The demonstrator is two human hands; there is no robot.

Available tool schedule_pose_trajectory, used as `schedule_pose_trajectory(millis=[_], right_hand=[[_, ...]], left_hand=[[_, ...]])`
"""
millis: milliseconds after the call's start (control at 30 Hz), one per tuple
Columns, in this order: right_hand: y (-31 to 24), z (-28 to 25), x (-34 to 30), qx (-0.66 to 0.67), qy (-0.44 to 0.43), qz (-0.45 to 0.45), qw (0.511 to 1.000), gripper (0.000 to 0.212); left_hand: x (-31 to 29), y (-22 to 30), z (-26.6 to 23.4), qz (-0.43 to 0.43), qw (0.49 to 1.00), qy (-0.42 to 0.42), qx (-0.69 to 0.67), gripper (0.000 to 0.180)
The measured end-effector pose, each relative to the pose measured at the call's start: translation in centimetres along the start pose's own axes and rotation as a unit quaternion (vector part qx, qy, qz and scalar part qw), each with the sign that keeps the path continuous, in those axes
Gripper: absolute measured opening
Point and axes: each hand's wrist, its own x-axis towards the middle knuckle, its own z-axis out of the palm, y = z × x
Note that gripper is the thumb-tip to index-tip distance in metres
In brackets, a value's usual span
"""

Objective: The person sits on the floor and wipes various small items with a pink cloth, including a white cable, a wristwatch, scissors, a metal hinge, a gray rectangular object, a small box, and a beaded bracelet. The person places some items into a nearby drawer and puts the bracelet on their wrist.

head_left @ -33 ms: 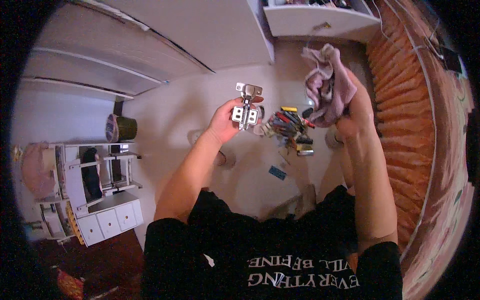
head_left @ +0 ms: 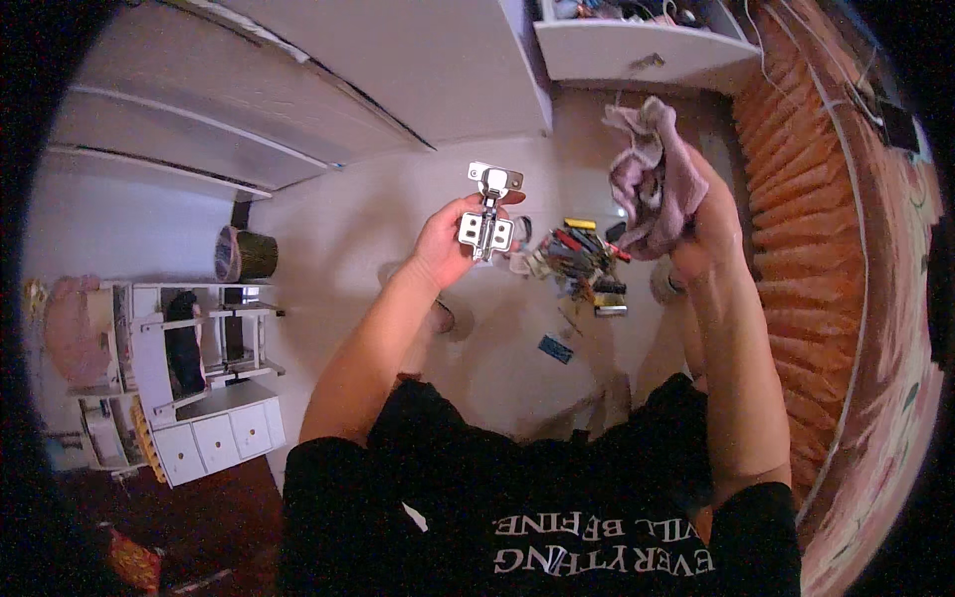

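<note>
A silver metal cabinet hinge (head_left: 486,235) is held up in my left hand (head_left: 444,247), its mounting plate and cup end facing me. The fingers are closed around it from behind and partly hidden. To the right, my right hand (head_left: 708,224) grips a crumpled pinkish cloth (head_left: 652,184), which hangs over most of the fingers. Hinge and cloth are apart. Below and between the hands, a heap of mixed hand tools (head_left: 580,257) lies on the pale floor. A small blue rectangular piece (head_left: 555,348) rests nearer to me.
Smooth pale panels (head_left: 438,60) stand along the far left. A white drawer (head_left: 642,52) filled with small items is pulled out at the far right. Gathered orange fabric (head_left: 796,289) runs down the right side. At left are a dark basket (head_left: 251,255) and a white drawer unit (head_left: 221,443).
The view has shifted very slightly, so the floor and furniture sit a little differently in it. Both hands keep hold of the hinge and the cloth.
</note>
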Motion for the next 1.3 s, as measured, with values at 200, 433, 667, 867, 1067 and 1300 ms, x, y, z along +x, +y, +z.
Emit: schedule_pose_trajectory(millis=[200, 433, 667, 867, 1067, 1300], right_hand=[[1.7, 1.2, -0.8, -0.141, 0.005, -0.024, 0.99, 0.032], [3.1, 2.2, -0.9, -0.192, 0.009, -0.05, 0.98, 0.032], [5.6, 3.3, -1.5, -0.517, -0.08, -0.237, 0.819, 0.036], [6.3, 4.0, -2.0, -0.659, -0.044, -0.282, 0.696, 0.03], [5.9, 4.2, -2.0, -0.692, -0.011, -0.259, 0.673, 0.029], [5.4, 3.4, -1.1, -0.629, -0.018, -0.325, 0.706, 0.03]], left_hand=[[-5.4, 2.4, 3.6, 0.052, 0.998, 0.019, 0.007, 0.054], [-4.8, -0.1, 3.7, 0.045, 0.995, -0.006, -0.094, 0.05], [-4.9, -0.9, 4.5, 0.034, 0.997, 0.033, -0.063, 0.037], [-5.2, -2.1, 6.1, 0.024, 0.997, 0.072, 0.021, 0.032], [-4.8, -1.9, 4.5, 0.012, 0.996, 0.051, 0.071, 0.031], [-4.7, -1.6, 4.4, -0.001, 0.996, 0.041, 0.075, 0.028]])
